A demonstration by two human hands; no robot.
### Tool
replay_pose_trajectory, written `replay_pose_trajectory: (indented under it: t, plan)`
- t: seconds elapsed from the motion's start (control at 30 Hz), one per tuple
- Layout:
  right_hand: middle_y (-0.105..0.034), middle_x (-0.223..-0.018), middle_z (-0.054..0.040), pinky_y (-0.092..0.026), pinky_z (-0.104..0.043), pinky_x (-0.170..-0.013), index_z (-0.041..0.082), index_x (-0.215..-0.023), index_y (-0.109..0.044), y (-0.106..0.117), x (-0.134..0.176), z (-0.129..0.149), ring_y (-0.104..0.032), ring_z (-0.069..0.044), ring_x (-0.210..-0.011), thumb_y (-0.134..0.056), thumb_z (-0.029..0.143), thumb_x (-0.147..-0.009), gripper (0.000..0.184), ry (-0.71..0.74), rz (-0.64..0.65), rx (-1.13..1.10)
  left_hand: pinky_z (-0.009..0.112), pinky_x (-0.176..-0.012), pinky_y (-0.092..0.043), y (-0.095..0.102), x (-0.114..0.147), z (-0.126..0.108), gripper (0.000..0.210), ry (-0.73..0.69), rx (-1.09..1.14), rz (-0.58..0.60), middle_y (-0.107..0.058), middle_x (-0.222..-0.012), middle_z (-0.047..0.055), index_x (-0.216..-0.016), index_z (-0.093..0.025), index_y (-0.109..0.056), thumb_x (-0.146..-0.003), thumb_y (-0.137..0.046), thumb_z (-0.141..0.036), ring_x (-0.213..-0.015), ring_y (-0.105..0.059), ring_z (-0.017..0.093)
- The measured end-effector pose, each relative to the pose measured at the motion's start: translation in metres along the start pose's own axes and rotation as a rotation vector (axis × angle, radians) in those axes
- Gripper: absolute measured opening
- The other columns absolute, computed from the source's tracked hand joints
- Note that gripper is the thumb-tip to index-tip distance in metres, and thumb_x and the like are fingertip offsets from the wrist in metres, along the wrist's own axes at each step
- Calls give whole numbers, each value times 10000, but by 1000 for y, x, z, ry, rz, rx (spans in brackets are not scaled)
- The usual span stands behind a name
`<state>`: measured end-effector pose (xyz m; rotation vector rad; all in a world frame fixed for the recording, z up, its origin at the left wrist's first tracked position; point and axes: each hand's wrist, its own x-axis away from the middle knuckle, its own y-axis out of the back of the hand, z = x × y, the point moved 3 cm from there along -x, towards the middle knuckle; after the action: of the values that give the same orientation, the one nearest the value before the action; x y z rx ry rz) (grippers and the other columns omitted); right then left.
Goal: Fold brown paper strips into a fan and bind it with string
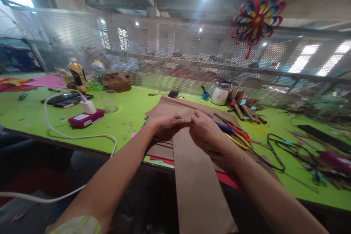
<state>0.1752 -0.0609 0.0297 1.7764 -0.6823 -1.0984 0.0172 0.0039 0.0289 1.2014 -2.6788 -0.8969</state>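
A long strip of brown kraft paper (196,175) runs from the tabletop down over the near edge. Its far end is pinched between the fingertips of my left hand (170,121) and my right hand (204,125), which sit close together. Beneath both hands lies a stack of brown paper sheets (159,148), spread unevenly. Just right of my right hand rest pliers with blue and yellow handles (233,137) and red-handled scissors (238,130). My fingers hide the very end of the strip.
A purple power strip (86,117) with a white plug and cable stands left on the green table (128,104). A clear cup (111,101), a yellow bottle (78,75), a white jar (220,92) and rolled brown paper pieces (246,111) are farther back. A black cord (276,153) lies right.
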Motion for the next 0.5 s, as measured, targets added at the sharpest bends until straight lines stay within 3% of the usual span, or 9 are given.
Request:
replay_pose_trajectory:
  t: [0.13, 0.3, 0.4, 0.5]
  plan:
    - [-538, -933, -92, -390, -265, -740, 138, -889, -566, 1, 1, 0, -526, -182, -827, -458, 94, -865, 119, 13, -7, -23, 249, -556, -284, -5, 2, -6, 275, 0, -125, 92, -518, -583, -12, -603, -182, -610, -807, -577, -363, -545, -376, 112]
    - [-556, -936, -94, -404, -270, -751, 136, -862, -587, 6, 3, -1, -529, -177, -828, -454, 83, -840, 144, 22, -55, -124, 242, -558, -289, -7, 2, -8, 303, -49, -191, 107, -510, -577, -14, -610, -178, -601, -832, -522, -367, -552, -381, 114]
    - [-592, -954, -85, -420, -271, -764, 141, -899, -625, 6, 2, -10, -547, -175, -852, -519, 98, -777, 168, 14, -83, -350, 233, -573, -304, -7, 2, -8, 305, -84, -252, 115, -523, -599, -12, -654, -173, -617, -845, -499, -380, -570, -396, 114]
    - [-650, -971, -66, -444, -269, -761, 149, -1037, -639, 3, -1, -25, -583, -172, -847, -581, 180, -750, 295, -56, -17, -701, 222, -589, -321, -7, 1, -10, 322, -110, -341, 120, -562, -655, -2, -736, -166, -633, -870, -455, -398, -607, -430, 119]
